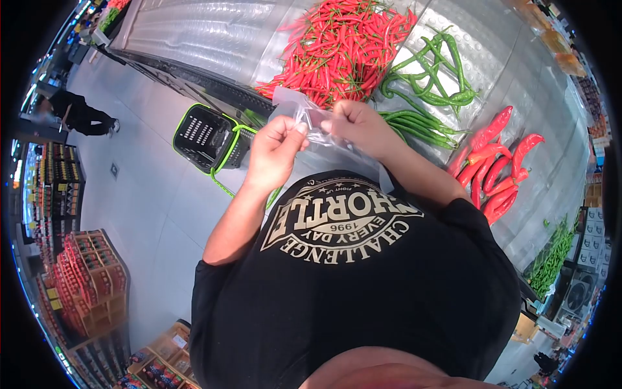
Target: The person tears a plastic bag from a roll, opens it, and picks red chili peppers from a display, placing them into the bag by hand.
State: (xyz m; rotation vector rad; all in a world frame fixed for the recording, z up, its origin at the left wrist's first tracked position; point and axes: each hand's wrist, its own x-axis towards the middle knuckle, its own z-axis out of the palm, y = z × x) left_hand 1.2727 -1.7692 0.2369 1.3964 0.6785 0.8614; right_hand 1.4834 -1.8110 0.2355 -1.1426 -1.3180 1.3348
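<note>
A clear plastic bag [322,134] is stretched between my two hands, in front of my chest. My left hand [277,148] is closed, thumb and fingers pinching one side of it. On the other side, my right hand [359,128] pinches the plastic with curled fingers. Just beyond the bag lies a heap of small red chillies [343,48] with green stems. Long green peppers [414,128] lie beside my right forearm, and curled green peppers [444,74] are a little farther off. Large red peppers [495,168] rest to the right of that arm.
A black shopping basket with green trim [206,137] stands on the floor to the left of the display counter [194,39]. More small green peppers [552,259] are at the right. Stocked shelves [91,279] and a person in dark clothes [81,113] are on the left.
</note>
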